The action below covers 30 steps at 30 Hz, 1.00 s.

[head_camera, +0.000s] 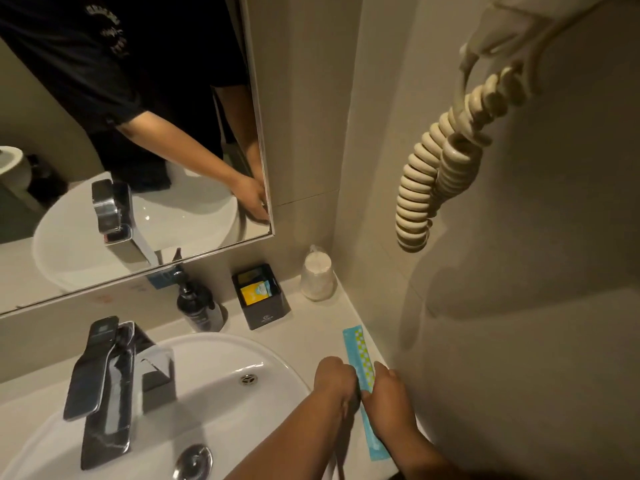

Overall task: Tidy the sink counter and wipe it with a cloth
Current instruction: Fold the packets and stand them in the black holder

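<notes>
A long blue packet [358, 344] with a yellow-green check strip lies on the pale counter [304, 330] along the right wall. My left hand [334, 381] and my right hand [391, 400] are at its middle, one on each long edge, fingers curled down onto it. The packet's middle shows between the two hands and its near end sticks out below my right wrist. I see no cloth in view.
A white basin [221, 355] with a dark chrome tap [110, 386] fills the left. Behind it stand a black pump bottle [199, 306], a black box of sachets [259, 296] and wrapped cups [317, 278]. A coiled beige cord [443, 161] hangs on the right wall.
</notes>
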### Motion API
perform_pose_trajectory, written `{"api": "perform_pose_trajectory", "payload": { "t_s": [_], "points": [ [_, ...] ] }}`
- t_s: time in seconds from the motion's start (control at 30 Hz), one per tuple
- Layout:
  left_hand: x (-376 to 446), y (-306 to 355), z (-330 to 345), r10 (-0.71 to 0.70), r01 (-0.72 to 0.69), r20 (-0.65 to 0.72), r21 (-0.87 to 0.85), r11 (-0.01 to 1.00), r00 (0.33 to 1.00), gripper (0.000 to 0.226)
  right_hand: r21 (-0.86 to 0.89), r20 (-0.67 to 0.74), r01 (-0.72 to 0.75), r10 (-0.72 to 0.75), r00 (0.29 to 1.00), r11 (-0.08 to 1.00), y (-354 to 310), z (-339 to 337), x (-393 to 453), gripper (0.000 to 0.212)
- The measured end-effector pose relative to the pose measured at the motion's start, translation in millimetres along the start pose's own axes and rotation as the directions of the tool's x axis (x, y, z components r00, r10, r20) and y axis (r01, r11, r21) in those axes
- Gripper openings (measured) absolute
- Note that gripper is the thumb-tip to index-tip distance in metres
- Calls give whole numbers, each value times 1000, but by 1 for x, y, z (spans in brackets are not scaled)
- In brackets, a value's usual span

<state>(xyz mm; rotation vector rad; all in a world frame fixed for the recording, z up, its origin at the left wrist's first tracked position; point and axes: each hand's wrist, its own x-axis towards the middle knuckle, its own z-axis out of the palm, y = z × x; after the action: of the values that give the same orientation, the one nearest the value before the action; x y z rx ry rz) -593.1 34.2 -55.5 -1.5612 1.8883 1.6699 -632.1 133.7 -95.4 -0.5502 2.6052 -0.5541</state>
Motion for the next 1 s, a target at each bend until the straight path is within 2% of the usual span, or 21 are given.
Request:
{"api": "perform_pose_trajectory", "payload": {
  "t_s": [0.07, 0.13, 0.2, 0.27, 0.37, 0.47, 0.57, 0.63, 0.67, 0.77, 0.9, 1.0],
  "points": [
    [-2, 0, -3, 39, -39, 5, 1, 999, 999, 15, 106, 10, -2, 1, 1000, 994, 3, 0, 4, 14],
    [-3, 0, -4, 44, -46, -26, -51, 998, 999, 24, 256, 45, -7, -5, 999, 967, 6, -2, 6, 6],
    [-7, 3, -9, 56, -56, -5, -239, 969, 998, 26, 451, 98, -64, 22, 995, 890, 4, -11, 5, 11],
    [-14, 9, -21, 87, -70, 22, -414, 907, 996, 17, 604, 154, -115, 26, 988, 789, -4, -25, 1, 14],
    [-26, 25, -52, 158, -118, 29, -533, 838, 987, 11, 725, 229, -125, -66, 971, 677, -32, -50, -7, 21],
    [-39, 41, -94, 289, -294, -87, -478, 827, 953, 13, 720, 206, -13, -195, 959, 694, -74, -73, -3, 31],
    [-47, 58, -137, 391, -454, -232, -390, 802, 891, 14, 680, 126, 163, -333, 934, 714, -125, -86, 14, 8],
    [-45, 67, -162, 413, -516, -322, -380, 768, 852, 15, 640, 79, 264, -404, 911, 721, -157, -89, 30, 6],
    [-43, 70, -173, 416, -543, -377, -346, 765, 827, 14, 609, 63, 315, -440, 896, 728, -174, -91, 37, 13],
    [-31, 76, -198, 394, -580, -482, -334, 743, 783, 13, 544, 43, 396, -496, 867, 739, -215, -90, 54, 27],
    [-10, 75, -205, 325, -578, -559, -362, 732, 763, 11, 534, 35, 421, -517, 855, 733, -238, -78, 74, 12],
    [2, 72, -201, 312, -583, -606, -319, 747, 732, 12, 519, 10, 443, -523, 852, 731, -242, -68, 85, 9]
  ]
}}
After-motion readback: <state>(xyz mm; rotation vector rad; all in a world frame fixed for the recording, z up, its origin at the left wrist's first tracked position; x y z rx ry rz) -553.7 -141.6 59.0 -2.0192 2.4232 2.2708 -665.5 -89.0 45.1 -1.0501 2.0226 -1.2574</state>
